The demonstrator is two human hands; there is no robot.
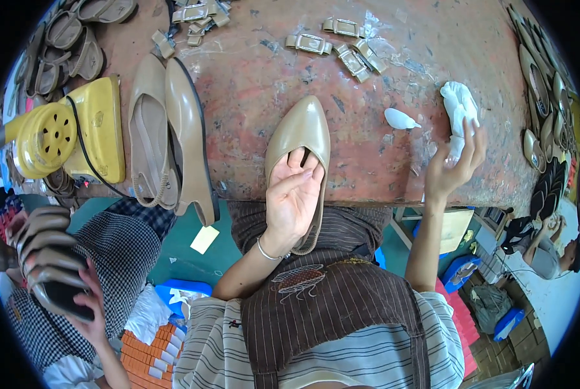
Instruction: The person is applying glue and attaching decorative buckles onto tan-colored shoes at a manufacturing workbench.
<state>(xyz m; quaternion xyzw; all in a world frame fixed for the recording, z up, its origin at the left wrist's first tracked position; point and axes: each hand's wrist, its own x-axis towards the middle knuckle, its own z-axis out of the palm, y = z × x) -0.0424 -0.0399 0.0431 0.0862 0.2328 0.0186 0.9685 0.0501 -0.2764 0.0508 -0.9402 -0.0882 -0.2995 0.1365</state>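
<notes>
A beige, pointed-toe slingback shoe rests over the table's front edge, its toe pointing away from me. My left hand, palm up, has its fingers tucked into the shoe's toe opening and holds it. My right hand is at the right, fingers curved and apart, around the lower end of a crumpled white cloth. Fingertips touch or nearly touch the cloth; a firm hold does not show. Just left of the cloth lies a small white squeeze bottle with a thin tip.
Left of me, a pair of beige shoes stands beside a yellow lamp-like device. Several bow trims lie at the back of the worn table. More shoes line the right edge. A co-worker's hand holds stacked shoes at left.
</notes>
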